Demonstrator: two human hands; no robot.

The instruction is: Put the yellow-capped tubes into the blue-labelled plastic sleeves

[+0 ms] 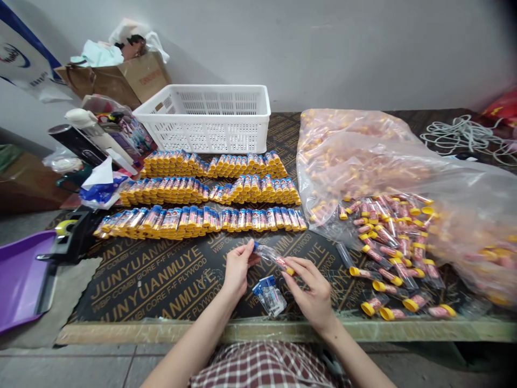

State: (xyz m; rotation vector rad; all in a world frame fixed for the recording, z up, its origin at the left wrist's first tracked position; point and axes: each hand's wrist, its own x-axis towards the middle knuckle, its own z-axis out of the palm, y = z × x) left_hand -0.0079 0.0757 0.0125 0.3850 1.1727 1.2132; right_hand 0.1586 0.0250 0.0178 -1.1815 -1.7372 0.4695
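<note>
Between my two hands is a clear tube (271,255) with a blue end at the left, a yellow end at the right and a red-and-white insert. My left hand (241,265) pinches the blue end. The yellow end sits in the fingers of my right hand (310,285). Just below the tube, small blue-and-silver packets (270,295) lie on the black printed board (153,280). Rows of blue-and-yellow tubes (173,218) are stacked beyond my hands. To the right, loose yellow-ended tubes (390,250) spill from a large clear bag (363,156).
A white basket (214,132) stands behind the rows. Bottles (76,143), a paper bag (141,78) and a tape dispenser (72,231) are at the left, with a purple dustpan (26,275) beside the board. White cable (460,134) lies at the back right.
</note>
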